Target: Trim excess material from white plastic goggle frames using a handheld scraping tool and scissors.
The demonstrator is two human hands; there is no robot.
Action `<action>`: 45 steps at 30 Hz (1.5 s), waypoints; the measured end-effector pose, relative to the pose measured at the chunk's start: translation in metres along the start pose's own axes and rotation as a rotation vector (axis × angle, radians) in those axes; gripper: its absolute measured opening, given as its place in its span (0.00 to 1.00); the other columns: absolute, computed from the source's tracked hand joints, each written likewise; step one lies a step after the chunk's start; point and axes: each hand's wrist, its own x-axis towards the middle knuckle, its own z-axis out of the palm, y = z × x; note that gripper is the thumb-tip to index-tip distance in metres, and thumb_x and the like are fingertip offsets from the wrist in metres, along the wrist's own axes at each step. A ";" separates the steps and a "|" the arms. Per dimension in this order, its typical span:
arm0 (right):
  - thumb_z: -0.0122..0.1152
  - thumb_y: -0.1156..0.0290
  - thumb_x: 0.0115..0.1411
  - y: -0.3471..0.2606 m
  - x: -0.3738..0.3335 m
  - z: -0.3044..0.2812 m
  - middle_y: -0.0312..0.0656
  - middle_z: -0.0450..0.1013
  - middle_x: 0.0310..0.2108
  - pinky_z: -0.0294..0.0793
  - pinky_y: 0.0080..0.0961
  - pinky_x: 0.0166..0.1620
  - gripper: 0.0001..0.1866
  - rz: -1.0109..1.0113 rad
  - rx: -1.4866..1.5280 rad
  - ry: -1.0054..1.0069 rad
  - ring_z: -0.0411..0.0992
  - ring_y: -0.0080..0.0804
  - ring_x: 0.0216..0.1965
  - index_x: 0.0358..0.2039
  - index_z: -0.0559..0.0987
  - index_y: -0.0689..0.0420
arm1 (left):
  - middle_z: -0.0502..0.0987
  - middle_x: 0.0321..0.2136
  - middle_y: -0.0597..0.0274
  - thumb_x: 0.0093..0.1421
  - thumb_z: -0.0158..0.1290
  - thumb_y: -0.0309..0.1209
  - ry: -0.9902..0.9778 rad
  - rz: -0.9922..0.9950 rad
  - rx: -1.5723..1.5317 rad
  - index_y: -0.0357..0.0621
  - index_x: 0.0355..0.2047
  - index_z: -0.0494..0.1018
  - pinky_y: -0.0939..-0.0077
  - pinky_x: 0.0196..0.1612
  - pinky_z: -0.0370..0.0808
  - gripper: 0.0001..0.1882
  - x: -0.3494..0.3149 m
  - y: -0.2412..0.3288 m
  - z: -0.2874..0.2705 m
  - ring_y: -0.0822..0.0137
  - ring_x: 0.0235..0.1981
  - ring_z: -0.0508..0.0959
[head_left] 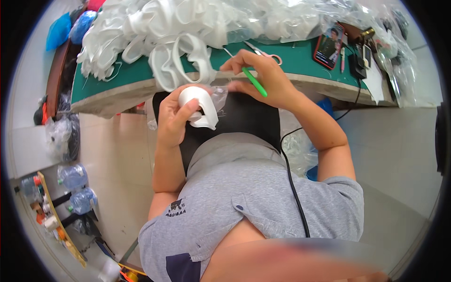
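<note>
The left hand [173, 115] grips the white molded frame [199, 96] just in front of the green table [300, 58], apparently to steady it; the right hand [272, 77], at the table's near edge, holds the green-handled tool [254, 82] pointing tableward, presumably clear of the frame

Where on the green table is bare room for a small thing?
The table is mostly bare between the scissors and the phone, and at front left between the white pieces and its near edge. These pieces crowd the back; the phone and black adapter, the right.
</note>
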 end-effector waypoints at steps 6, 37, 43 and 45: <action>0.50 0.58 0.63 0.020 -0.009 -0.028 0.42 0.73 0.34 0.68 0.30 0.42 0.16 0.029 -0.275 -0.031 0.70 0.38 0.40 0.37 0.75 0.60 | 0.79 0.34 0.51 0.59 0.55 0.31 0.061 0.035 -0.112 0.38 0.33 0.70 0.81 0.39 0.73 0.09 -0.001 -0.007 0.008 0.70 0.34 0.78; 0.66 0.83 0.47 -0.011 -0.042 0.001 0.36 0.72 0.19 0.70 0.13 0.27 0.15 0.027 -0.164 0.013 0.70 0.15 0.22 0.38 0.77 0.63 | 0.79 0.34 0.58 0.56 0.59 0.30 0.224 0.133 0.030 0.31 0.44 0.74 0.82 0.40 0.74 0.18 -0.011 0.005 0.033 0.74 0.35 0.78; 0.64 0.84 0.49 -0.008 -0.044 0.010 0.36 0.72 0.19 0.71 0.13 0.27 0.15 0.031 -0.129 -0.001 0.71 0.15 0.22 0.39 0.77 0.64 | 0.79 0.33 0.60 0.57 0.59 0.30 0.211 0.132 0.092 0.32 0.44 0.74 0.84 0.38 0.72 0.17 -0.013 0.003 0.031 0.76 0.34 0.77; 0.63 0.84 0.49 -0.007 -0.045 0.010 0.36 0.72 0.19 0.71 0.13 0.27 0.15 0.025 -0.135 -0.003 0.72 0.15 0.23 0.39 0.77 0.64 | 0.79 0.33 0.60 0.56 0.59 0.30 0.216 0.128 0.092 0.32 0.44 0.74 0.85 0.37 0.72 0.17 -0.013 0.003 0.032 0.76 0.33 0.77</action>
